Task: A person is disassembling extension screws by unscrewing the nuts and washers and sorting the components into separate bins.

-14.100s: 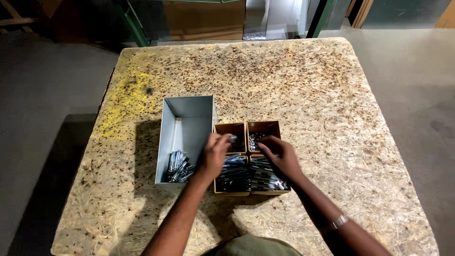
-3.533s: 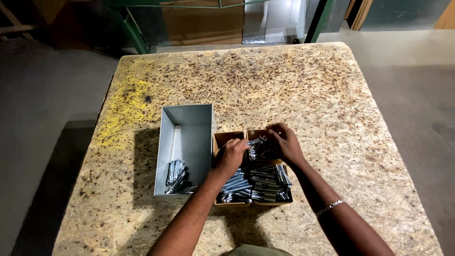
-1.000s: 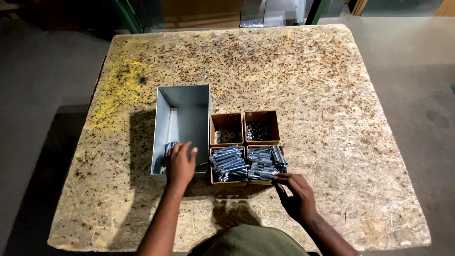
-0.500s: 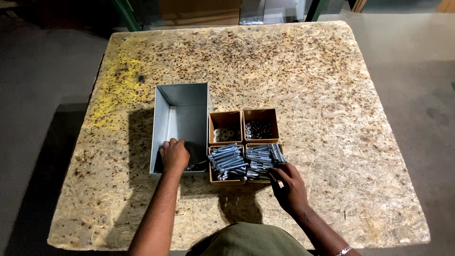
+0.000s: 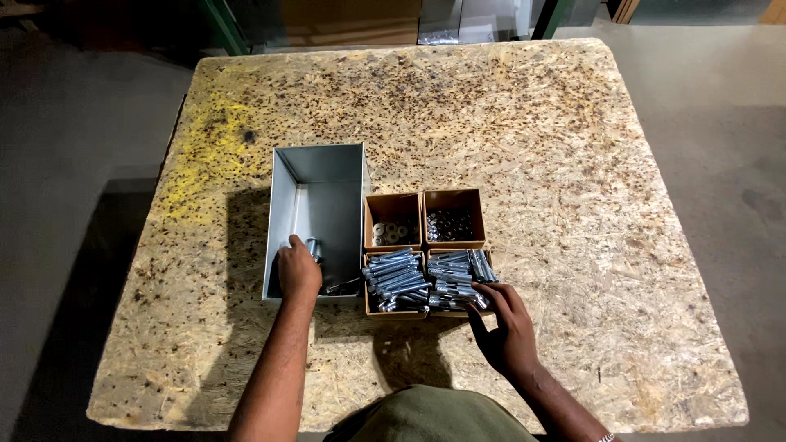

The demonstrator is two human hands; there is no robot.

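On the desk [image 5: 573, 164], the left hand [image 5: 298, 270] reaches into the grey bin [image 5: 319, 184], fingers curled around a bolt [image 5: 312, 244]. Just right, the right hand [image 5: 506, 323], loosely spread, touches bolts in the near cardboard tray [image 5: 458, 282]; wide bare board lies beyond.

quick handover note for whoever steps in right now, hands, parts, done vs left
Left hand: inside the grey metal bin, at a bolt near its front end; grip unclear.
Right hand: fingers on the bolts in the front-right cardboard box.
Front-left box is also full of bolts; the back boxes hold washers and dark nuts.
Done: few pieces in the bin. Left: most bolts are boxed.
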